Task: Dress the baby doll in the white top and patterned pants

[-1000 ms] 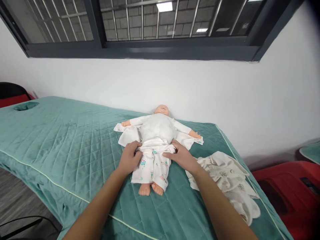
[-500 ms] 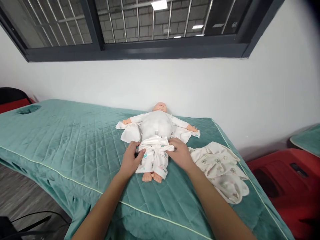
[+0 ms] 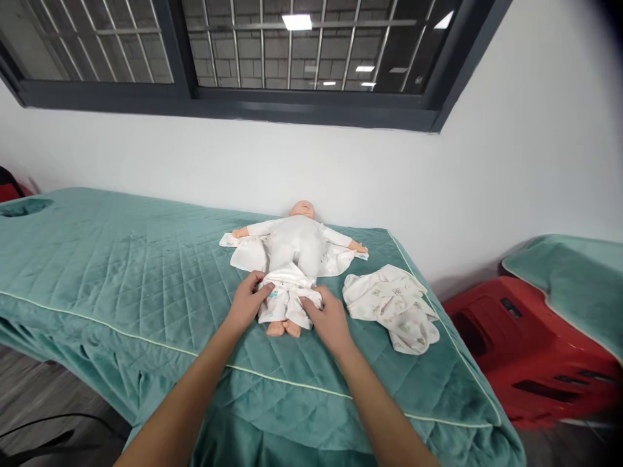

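A baby doll (image 3: 296, 243) with a white cloth body lies on its back, arms spread over an opened white garment (image 3: 249, 254). Small white printed pants (image 3: 288, 292) cover its legs, with the feet showing below the hems. My left hand (image 3: 250, 299) pinches the left edge of the pants near the waistband. On the right side, my right hand (image 3: 328, 316) grips the pants, thumb on top. The waistband sits below the doll's torso, around the upper legs.
A crumpled printed cloth (image 3: 392, 305) lies right of the doll on the green quilted bed (image 3: 146, 272). Beyond the bed's right edge stands a red plastic chair (image 3: 525, 350) with green fabric on it. Behind are a white wall and a barred window.
The waistband has moved down the doll toward its feet, baring more of the lower torso. Both hands moved with the pants. The camera view has shifted.
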The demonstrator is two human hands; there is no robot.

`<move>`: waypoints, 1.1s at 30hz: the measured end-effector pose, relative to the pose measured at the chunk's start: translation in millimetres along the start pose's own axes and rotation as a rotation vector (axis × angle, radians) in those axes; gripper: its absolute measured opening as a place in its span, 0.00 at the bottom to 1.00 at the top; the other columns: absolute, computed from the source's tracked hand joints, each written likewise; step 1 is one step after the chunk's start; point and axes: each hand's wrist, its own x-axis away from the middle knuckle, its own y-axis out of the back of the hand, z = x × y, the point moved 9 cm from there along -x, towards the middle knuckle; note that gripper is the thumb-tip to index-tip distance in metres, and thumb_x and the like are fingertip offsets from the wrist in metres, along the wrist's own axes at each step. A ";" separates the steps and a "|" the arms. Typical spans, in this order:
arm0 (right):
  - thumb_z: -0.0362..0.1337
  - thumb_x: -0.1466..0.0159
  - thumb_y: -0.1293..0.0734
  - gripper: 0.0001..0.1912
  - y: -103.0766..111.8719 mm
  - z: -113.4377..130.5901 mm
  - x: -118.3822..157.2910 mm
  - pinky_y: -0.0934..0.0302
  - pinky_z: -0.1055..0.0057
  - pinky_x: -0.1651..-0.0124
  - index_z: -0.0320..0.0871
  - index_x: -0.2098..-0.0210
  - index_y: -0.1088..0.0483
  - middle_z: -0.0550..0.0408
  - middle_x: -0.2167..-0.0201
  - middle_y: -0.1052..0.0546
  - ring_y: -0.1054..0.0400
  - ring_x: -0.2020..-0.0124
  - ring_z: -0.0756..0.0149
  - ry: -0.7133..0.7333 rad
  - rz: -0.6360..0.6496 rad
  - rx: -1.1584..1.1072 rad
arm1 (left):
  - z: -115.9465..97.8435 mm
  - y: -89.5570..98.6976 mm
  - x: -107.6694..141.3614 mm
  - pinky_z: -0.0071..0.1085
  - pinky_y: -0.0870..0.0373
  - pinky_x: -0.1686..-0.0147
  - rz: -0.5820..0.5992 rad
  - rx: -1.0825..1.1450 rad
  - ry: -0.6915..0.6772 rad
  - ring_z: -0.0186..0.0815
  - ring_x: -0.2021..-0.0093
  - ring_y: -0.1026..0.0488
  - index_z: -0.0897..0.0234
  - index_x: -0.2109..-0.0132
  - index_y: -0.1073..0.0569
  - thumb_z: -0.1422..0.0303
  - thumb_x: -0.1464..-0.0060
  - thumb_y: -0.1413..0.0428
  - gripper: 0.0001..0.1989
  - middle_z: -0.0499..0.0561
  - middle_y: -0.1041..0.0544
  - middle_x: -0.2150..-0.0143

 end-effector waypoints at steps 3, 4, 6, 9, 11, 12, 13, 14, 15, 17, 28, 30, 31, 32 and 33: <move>0.47 0.39 0.36 0.11 2.5 -7.0 -3.6 0.41 0.70 0.68 0.46 0.64 0.31 0.60 0.74 0.27 0.34 0.71 0.64 -0.038 -0.027 -0.005 | 0.7 -0.4 25.1 0.31 0.33 0.62 0.034 0.031 0.045 0.35 0.64 0.30 0.62 0.60 0.31 0.59 0.43 0.45 0.11 0.47 0.27 0.65; 0.47 0.39 0.36 0.11 2.6 -8.0 -4.6 0.41 0.70 0.67 0.46 0.64 0.31 0.60 0.74 0.27 0.34 0.71 0.64 -0.043 -0.029 -0.008 | 0.9 -1.0 35.3 0.32 0.32 0.61 0.047 0.025 0.056 0.35 0.63 0.30 0.62 0.59 0.30 0.58 0.43 0.45 0.12 0.48 0.26 0.63; 0.46 0.39 0.36 0.11 2.5 -8.3 -6.8 0.41 0.70 0.67 0.46 0.65 0.32 0.60 0.73 0.27 0.34 0.71 0.64 -0.048 -0.029 -0.015 | 1.7 -4.1 54.9 0.33 0.31 0.58 0.081 0.018 0.071 0.37 0.60 0.28 0.62 0.53 0.31 0.58 0.44 0.44 0.16 0.50 0.25 0.57; 0.47 0.39 0.36 0.12 1.8 -5.9 -9.0 0.40 0.69 0.65 0.45 0.65 0.32 0.59 0.73 0.27 0.33 0.69 0.63 -0.055 -0.018 -0.018 | -2.3 -12.0 73.9 0.37 0.30 0.51 0.141 -0.015 0.000 0.41 0.50 0.28 0.60 0.41 0.37 0.60 0.51 0.36 0.32 0.55 0.28 0.47; 0.47 0.39 0.36 0.12 1.3 -2.5 -6.1 0.40 0.69 0.64 0.45 0.64 0.32 0.59 0.72 0.28 0.33 0.68 0.62 -0.064 0.001 -0.013 | -7.6 -13.1 76.7 0.41 0.33 0.45 0.130 -0.103 -0.085 0.44 0.44 0.31 0.59 0.37 0.40 0.63 0.55 0.33 0.40 0.57 0.31 0.43; 0.47 0.39 0.36 0.12 1.0 -0.1 -2.1 0.40 0.69 0.64 0.45 0.62 0.32 0.59 0.72 0.28 0.33 0.68 0.62 -0.069 0.017 -0.005 | -9.7 -12.3 75.7 0.42 0.34 0.44 0.114 -0.161 -0.117 0.45 0.43 0.32 0.60 0.37 0.40 0.64 0.56 0.33 0.40 0.58 0.32 0.43; 0.46 0.38 0.36 0.12 0.2 2.9 3.9 0.41 0.68 0.64 0.46 0.61 0.32 0.59 0.71 0.28 0.33 0.68 0.62 -0.072 0.043 0.010 | -11.3 -10.9 73.7 0.43 0.34 0.45 0.100 -0.215 -0.135 0.46 0.44 0.32 0.60 0.37 0.39 0.64 0.56 0.33 0.39 0.58 0.32 0.44; 0.46 0.38 0.36 0.11 -1.0 6.6 11.7 0.41 0.68 0.64 0.46 0.61 0.32 0.59 0.71 0.27 0.33 0.68 0.63 -0.070 0.077 0.035 | -12.6 -9.9 71.4 0.43 0.33 0.46 0.099 -0.257 -0.144 0.46 0.45 0.32 0.60 0.38 0.37 0.64 0.55 0.33 0.37 0.57 0.31 0.46; 0.46 0.38 0.35 0.12 -2.4 11.4 20.8 0.41 0.68 0.63 0.46 0.60 0.32 0.59 0.69 0.27 0.33 0.68 0.62 -0.057 0.116 0.068 | -14.1 -8.9 69.2 0.42 0.32 0.48 0.108 -0.284 -0.150 0.46 0.46 0.31 0.60 0.39 0.36 0.64 0.54 0.34 0.35 0.57 0.31 0.47; 0.48 0.40 0.32 0.15 -4.7 22.6 40.0 0.40 0.66 0.60 0.47 0.58 0.33 0.57 0.65 0.25 0.32 0.62 0.60 -0.009 0.191 0.143 | -18.2 -6.6 66.3 0.40 0.31 0.51 0.143 -0.302 -0.164 0.45 0.49 0.29 0.59 0.41 0.33 0.63 0.52 0.35 0.32 0.56 0.29 0.48; 0.55 0.41 0.31 0.20 2.2 58.8 31.2 0.41 0.68 0.62 0.46 0.60 0.31 0.57 0.64 0.23 0.30 0.63 0.60 -0.019 0.340 0.268 | -50.0 28.0 57.7 0.36 0.32 0.55 0.228 -0.499 -0.015 0.45 0.55 0.25 0.60 0.50 0.27 0.69 0.52 0.43 0.20 0.51 0.21 0.55; 0.56 0.43 0.30 0.21 4.3 66.3 28.7 0.40 0.68 0.61 0.45 0.62 0.30 0.56 0.63 0.22 0.29 0.61 0.60 -0.023 0.394 0.180 | -59.3 32.7 58.1 0.35 0.32 0.58 0.254 -0.482 0.007 0.44 0.57 0.25 0.61 0.53 0.26 0.69 0.54 0.43 0.18 0.50 0.20 0.58; 0.55 0.44 0.29 0.22 5.6 69.9 28.9 0.39 0.68 0.61 0.44 0.62 0.29 0.55 0.62 0.22 0.29 0.61 0.60 -0.032 0.429 0.128 | -64.6 34.0 59.1 0.35 0.32 0.59 0.272 -0.466 0.014 0.44 0.58 0.25 0.61 0.54 0.26 0.69 0.54 0.43 0.17 0.50 0.20 0.59; 0.55 0.44 0.28 0.22 7.1 73.6 30.1 0.38 0.68 0.60 0.43 0.62 0.28 0.55 0.61 0.22 0.29 0.60 0.60 -0.044 0.468 0.081 | -70.2 35.2 60.4 0.35 0.32 0.59 0.289 -0.455 0.018 0.43 0.59 0.25 0.62 0.56 0.25 0.68 0.54 0.44 0.16 0.50 0.21 0.59; 0.55 0.45 0.27 0.23 9.1 78.0 32.0 0.38 0.68 0.60 0.43 0.61 0.28 0.54 0.60 0.22 0.29 0.59 0.59 -0.056 0.510 0.039 | -76.4 36.4 61.9 0.34 0.32 0.60 0.305 -0.449 0.018 0.43 0.60 0.25 0.62 0.57 0.25 0.68 0.54 0.44 0.15 0.50 0.21 0.60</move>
